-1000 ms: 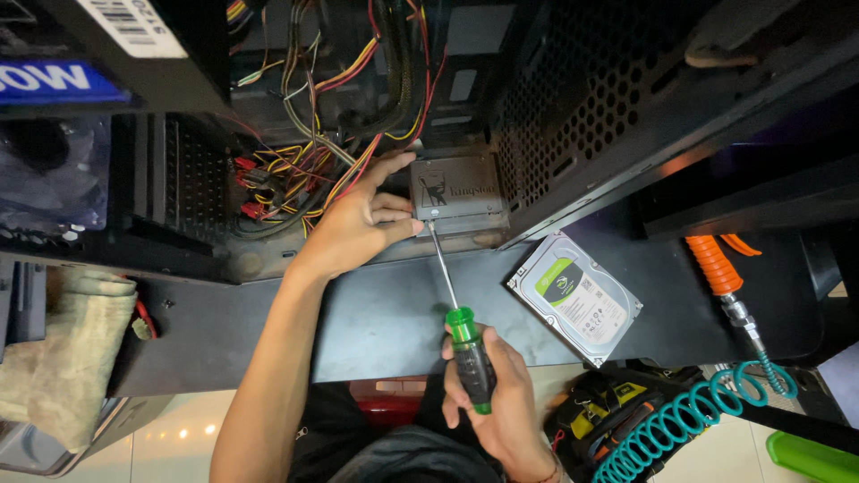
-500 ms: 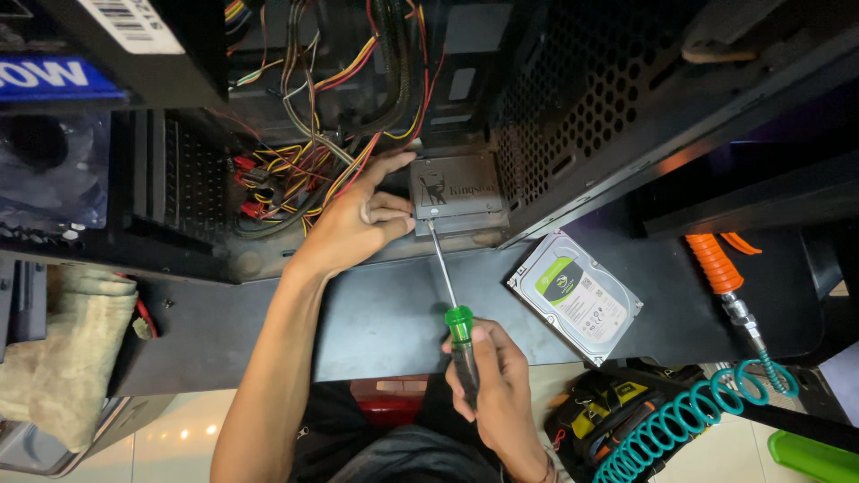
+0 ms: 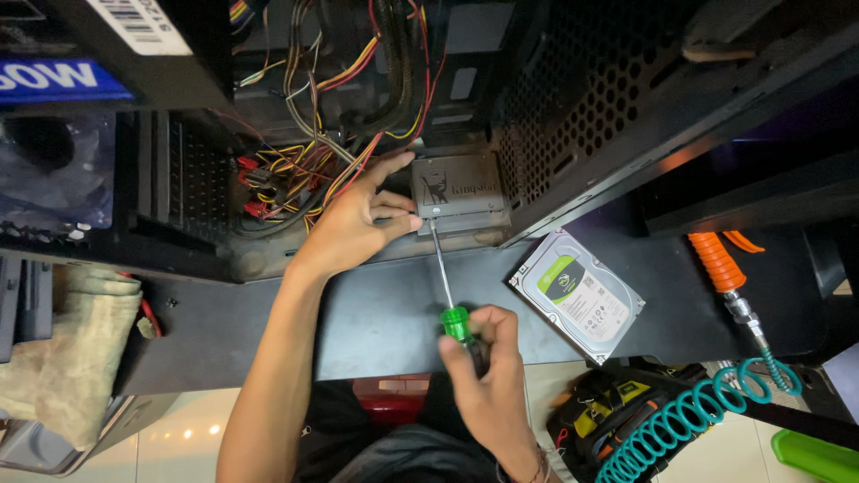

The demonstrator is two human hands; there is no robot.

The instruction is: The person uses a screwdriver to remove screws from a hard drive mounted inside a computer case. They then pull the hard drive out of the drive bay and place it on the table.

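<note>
My left hand (image 3: 353,219) reaches into an open black computer case (image 3: 582,116) and its fingers press against the left edge of a flat grey solid-state drive (image 3: 458,186). My right hand (image 3: 483,380) grips the green-and-black handle of a long screwdriver (image 3: 452,304). The screwdriver's thin shaft runs up to the drive's lower left corner, with the tip against it. A bundle of red, yellow and black cables (image 3: 304,170) hangs just left of my left hand.
A silver hard drive (image 3: 577,295) with a green-and-white label lies on the case's side panel at the right. An orange-handled air gun (image 3: 720,268) with a coiled teal hose (image 3: 689,420) sits further right. A beige cloth (image 3: 63,358) lies at the left, a tool bag (image 3: 608,411) below.
My right hand has shifted on the screwdriver handle, turning it; the handle sits a little higher. My left hand stays on the drive.
</note>
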